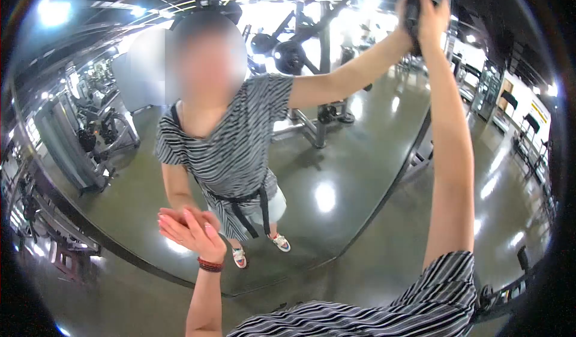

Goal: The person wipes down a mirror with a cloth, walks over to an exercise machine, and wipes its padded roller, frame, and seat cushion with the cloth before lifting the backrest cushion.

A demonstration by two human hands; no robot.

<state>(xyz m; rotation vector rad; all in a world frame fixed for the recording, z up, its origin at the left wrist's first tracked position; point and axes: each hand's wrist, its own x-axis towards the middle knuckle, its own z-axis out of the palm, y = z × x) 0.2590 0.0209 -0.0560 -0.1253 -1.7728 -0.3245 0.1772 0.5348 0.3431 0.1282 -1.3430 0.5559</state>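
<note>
A large mirror [366, 175] fills the middle of the view and reflects a person in a striped top. At its upper right, my right hand [433, 20] is raised against the glass with a dark object [413, 22] at the palm; what the object is cannot be made out. My left hand [195, 234], with a red beaded bracelet [210, 265] at the wrist, is at the lower left. Its fingers are stretched out, and the palm is at or very near the glass, beside its reflection.
Weight plates and a rack [290, 57] show in the reflection, with exercise machines [72, 139] at the left. The mirror's lower edge [306, 270] meets the shiny floor [372, 250]. More gym equipment [529, 126] stands along the far right.
</note>
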